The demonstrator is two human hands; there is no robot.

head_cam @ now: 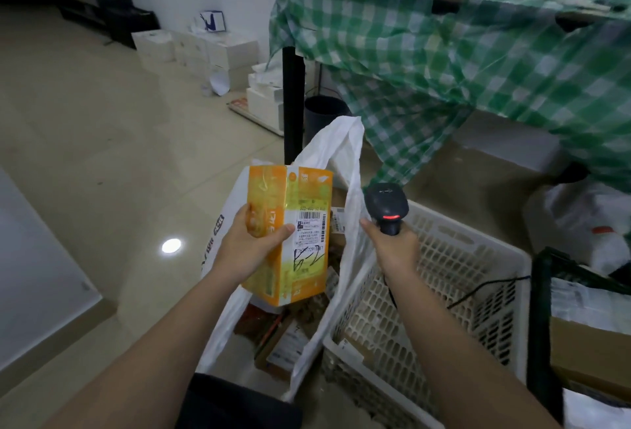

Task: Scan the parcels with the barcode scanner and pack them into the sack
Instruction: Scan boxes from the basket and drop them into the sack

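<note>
1. my left hand [254,241] grips the orange parcel [290,234] upright, label toward me, above the open white sack [338,169].
2. my right hand [392,241] is curled round the barcode scanner [386,203], just right of the parcel.
3. the sack mouth lies directly below, nearer my left.
</note>
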